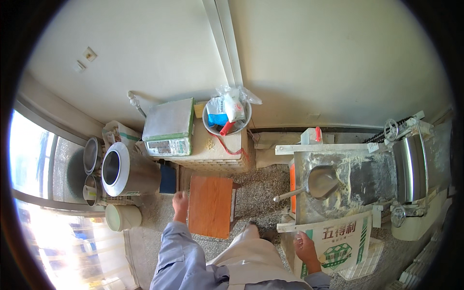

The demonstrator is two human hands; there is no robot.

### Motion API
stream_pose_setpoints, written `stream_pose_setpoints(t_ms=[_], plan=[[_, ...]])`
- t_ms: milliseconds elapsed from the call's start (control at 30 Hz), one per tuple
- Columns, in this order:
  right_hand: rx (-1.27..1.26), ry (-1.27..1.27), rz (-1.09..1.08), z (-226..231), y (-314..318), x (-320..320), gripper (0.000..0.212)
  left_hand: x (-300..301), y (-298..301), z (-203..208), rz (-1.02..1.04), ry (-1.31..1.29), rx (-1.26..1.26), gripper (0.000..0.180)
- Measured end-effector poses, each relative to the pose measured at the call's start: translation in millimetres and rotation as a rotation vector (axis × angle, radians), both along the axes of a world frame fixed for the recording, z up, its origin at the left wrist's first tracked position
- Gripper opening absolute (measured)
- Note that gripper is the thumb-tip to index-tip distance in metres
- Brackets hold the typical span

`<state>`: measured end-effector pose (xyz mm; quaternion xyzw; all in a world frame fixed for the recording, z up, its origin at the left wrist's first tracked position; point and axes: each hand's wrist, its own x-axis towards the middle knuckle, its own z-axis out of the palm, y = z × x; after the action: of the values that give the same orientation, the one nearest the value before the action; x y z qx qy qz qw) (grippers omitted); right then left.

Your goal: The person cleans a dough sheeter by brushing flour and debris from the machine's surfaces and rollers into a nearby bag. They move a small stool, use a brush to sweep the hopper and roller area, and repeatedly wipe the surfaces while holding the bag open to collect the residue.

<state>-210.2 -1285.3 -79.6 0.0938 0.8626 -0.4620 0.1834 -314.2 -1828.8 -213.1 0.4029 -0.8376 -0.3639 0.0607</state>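
Observation:
My left hand point(180, 205) hangs beside the left edge of a stool with an orange-brown wooden top point(210, 206); its fingers are curled together and I see nothing in them. At the lower right my right hand point(305, 249) is loosely closed, with no object visible in it. It is close to the near rail of a dough-rolling machine point(411, 169) and in front of a white and green printed sack point(344, 239). A metal scoop point(323, 182) lies on the machine's floury metal bed point(369, 179), its handle pointing left.
Against the wall, a scale point(168, 123) and a bowl point(207, 126) of packets stand on a low stand point(212, 145). To the left are a tall metal pot point(137, 171), a lidded cream bucket point(126, 217) and metal basins point(92, 155). A white crate point(360, 266) sits below the machine.

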Motion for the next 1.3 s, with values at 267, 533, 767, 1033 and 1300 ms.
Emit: stream_pose_setpoints(t_ms=[267,533,767,1033,1300], plan=[[0.086,0.047,-0.01,24,2,-65,0.037,-214,23,37,0.29,0.517,1.023,0.018],[0.074,-0.211,-0.058,32,-69,-152,0.029,-384,2,-36,0.441,0.151,0.805,0.033],[0.078,-0.306,-0.033,47,-95,-213,0.022,-430,-8,-88,0.482,0.288,0.674,0.032],[0.025,-0.184,-0.075,36,-94,-233,0.023,-444,19,20,0.102,0.181,-0.189,0.017],[0.135,-0.18,0.14,44,-98,-248,0.027,-437,-22,78,-0.122,0.425,-0.153,0.021]])
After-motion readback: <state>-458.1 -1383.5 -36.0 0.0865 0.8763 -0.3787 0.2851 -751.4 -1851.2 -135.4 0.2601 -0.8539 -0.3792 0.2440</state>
